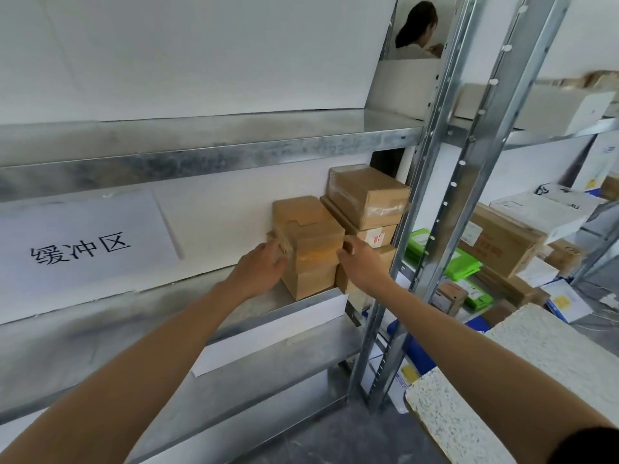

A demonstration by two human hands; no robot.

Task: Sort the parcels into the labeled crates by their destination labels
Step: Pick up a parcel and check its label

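The parcel (310,239), a plain brown carton, sits on top of a lower box (313,283) at the right end of a metal shelf (100,329). Both hands clamp it from opposite sides. The left hand (264,266) wraps its fingers round the left edge, where a loose bit of tape or flap sticks out. The right hand (360,259) curls its fingers against the right edge, in the narrow gap beside the neighbouring stack (368,199) of 3 cartons. A grip with 2 hands makes sense here: the carton is hemmed in by that stack and the back wall, so squeezing its sides is probably the only clean way to lift it without dragging the box below.

A paper sign (80,246) with 3 printed Chinese characters is taped to the wall above the same shelf. That suggests this shelf is a named holding area rather than a final destination. No labeled crate is in view, and no destination label shows on the faces of the held parcel, so it likely has to be turned to be read.

Past the steel upright (432,182), the next rack holds green packets (460,262) and mixed cartons. Another person (417,28) is visible behind the rack at the top.
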